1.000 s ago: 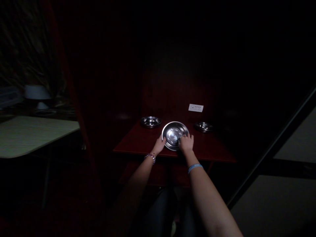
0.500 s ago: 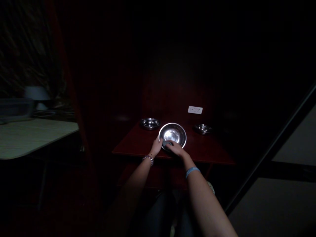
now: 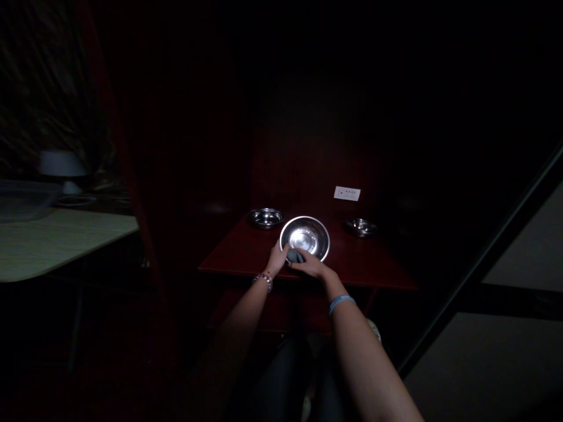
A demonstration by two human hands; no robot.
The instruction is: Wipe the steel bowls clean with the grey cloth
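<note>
A shiny steel bowl is tilted toward me above the front of the dark red desk, its inside showing. My left hand grips the bowl by its left rim, thumb over the edge. Bunched under the fingers of my right hand is a grey cloth, pressed against the bowl's near rim. The bowl's underside is hidden, so I cannot tell whether it touches the desk.
Two more steel bowls stand on the red desk, one at back left, a smaller one at right. A white socket plate is on the back wall. Left are a pale table, a clear bin and a lamp.
My right hand and the grey cloth have shifted slightly down and left along the bowl's near side. My left hand keeps its hold on the rim.
</note>
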